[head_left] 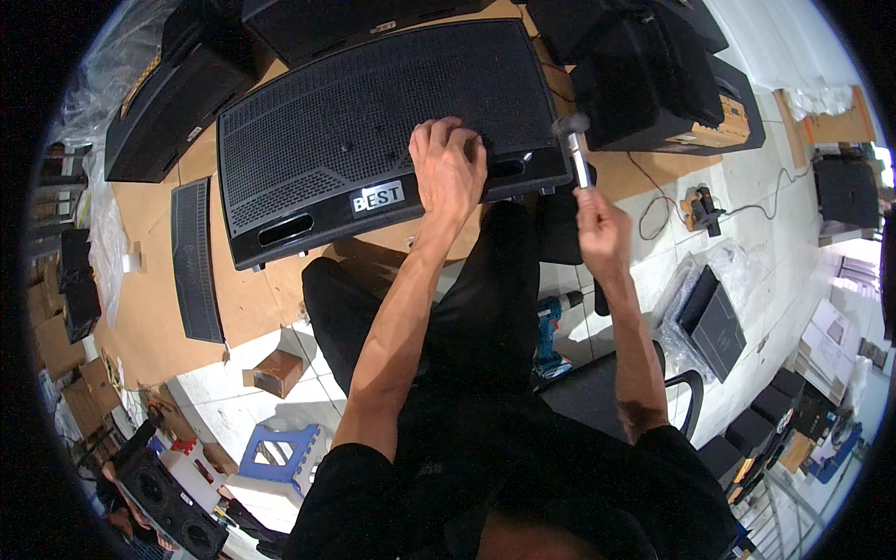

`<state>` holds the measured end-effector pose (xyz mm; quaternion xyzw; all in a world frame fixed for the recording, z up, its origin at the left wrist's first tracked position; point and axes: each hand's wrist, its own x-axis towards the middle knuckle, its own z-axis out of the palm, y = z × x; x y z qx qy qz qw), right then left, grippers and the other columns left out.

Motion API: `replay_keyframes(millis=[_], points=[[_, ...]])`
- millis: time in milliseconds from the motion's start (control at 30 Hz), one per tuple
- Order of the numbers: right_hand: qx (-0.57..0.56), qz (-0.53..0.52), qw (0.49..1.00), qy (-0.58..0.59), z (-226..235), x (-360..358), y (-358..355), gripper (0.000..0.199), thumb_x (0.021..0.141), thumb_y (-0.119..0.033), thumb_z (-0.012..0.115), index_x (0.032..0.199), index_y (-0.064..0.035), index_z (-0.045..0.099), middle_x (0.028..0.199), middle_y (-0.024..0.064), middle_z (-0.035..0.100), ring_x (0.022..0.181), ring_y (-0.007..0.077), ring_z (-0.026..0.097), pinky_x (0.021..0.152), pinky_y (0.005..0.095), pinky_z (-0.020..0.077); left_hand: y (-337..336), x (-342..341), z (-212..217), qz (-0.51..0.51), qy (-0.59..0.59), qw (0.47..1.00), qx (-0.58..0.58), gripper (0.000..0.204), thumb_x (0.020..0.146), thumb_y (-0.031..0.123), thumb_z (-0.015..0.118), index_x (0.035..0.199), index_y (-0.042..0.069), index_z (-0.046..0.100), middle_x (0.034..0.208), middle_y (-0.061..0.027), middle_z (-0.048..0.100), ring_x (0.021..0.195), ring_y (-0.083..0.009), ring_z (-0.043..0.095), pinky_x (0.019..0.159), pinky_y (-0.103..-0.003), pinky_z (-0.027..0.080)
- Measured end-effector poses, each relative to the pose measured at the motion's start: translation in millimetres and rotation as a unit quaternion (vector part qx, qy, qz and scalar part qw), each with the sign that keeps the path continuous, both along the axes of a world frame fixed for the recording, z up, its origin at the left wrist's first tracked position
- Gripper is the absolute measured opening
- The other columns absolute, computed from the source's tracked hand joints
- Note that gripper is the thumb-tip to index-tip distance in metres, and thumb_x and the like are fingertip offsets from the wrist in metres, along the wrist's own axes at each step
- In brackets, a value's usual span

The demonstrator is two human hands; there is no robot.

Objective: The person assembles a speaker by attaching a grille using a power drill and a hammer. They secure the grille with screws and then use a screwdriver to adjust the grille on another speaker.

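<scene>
A large black speaker cabinet (289,117) with a perforated metal grille lies in front of me, a light badge (377,197) on its near edge. My left hand (448,168) rests on the grille just right of the badge. Its fingers are curled, and their tips are hidden from view. My right hand (603,229) grips a hammer (581,161) by the handle. The hammer's dark head is raised at the cabinet's right end, and whether it touches the cabinet I cannot tell.
More black speaker cabinets (635,84) stand behind and beside this one. A loose grille panel (196,261) lies on cardboard (140,327) at the left. On the tiled floor are a teal cordless drill (551,336), a small box (278,373), a blue-and-white stool (275,453) and cables (658,201).
</scene>
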<state>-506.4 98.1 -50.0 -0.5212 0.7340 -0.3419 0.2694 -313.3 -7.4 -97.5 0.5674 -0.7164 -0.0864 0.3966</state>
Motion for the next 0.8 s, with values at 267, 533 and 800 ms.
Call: replay_keyframes(millis=[267,533,800], points=[[0.024,-0.049,0.996,-0.064,25.8,10.7,-2.6,0.029,0.096,-0.021,0.052,0.08,0.0017,0.06,0.053,0.0045,0.043,0.048,0.0133,0.041,0.046,0.0338,0.0341,-0.9,1.9,-4.2,0.004,0.012,1.0,-0.006,0.011,0.075,0.009,0.07,0.083,0.002,0.069,0.105,-0.0123,0.062,0.108,-0.0321,0.051,0.096,-0.044,0.039],[0.034,-0.018,0.999,-0.007,1.5,-2.6,-6.7,0.028,0.095,-0.021,0.055,0.079,0.002,0.056,0.055,0.0137,0.043,0.048,0.0201,0.04,0.046,0.0374,0.0333,-0.9,3.3,-4.6,0.002,0.01,1.0,-0.004,0.011,0.075,0.009,0.07,0.084,0.002,0.07,0.105,-0.012,0.062,0.109,-0.0314,0.051,0.096,-0.043,0.038],[0.01,0.011,1.0,0.018,-4.2,-1.3,0.2,0.03,0.096,-0.023,0.054,0.078,0.0016,0.055,0.054,0.0079,0.042,0.049,0.0143,0.039,0.045,0.035,0.0323,-1.2,1.1,-3.0,0.003,0.003,1.0,0.002,0.012,0.076,0.01,0.07,0.085,0.003,0.07,0.107,-0.0113,0.061,0.109,-0.0308,0.05,0.097,-0.043,0.038]])
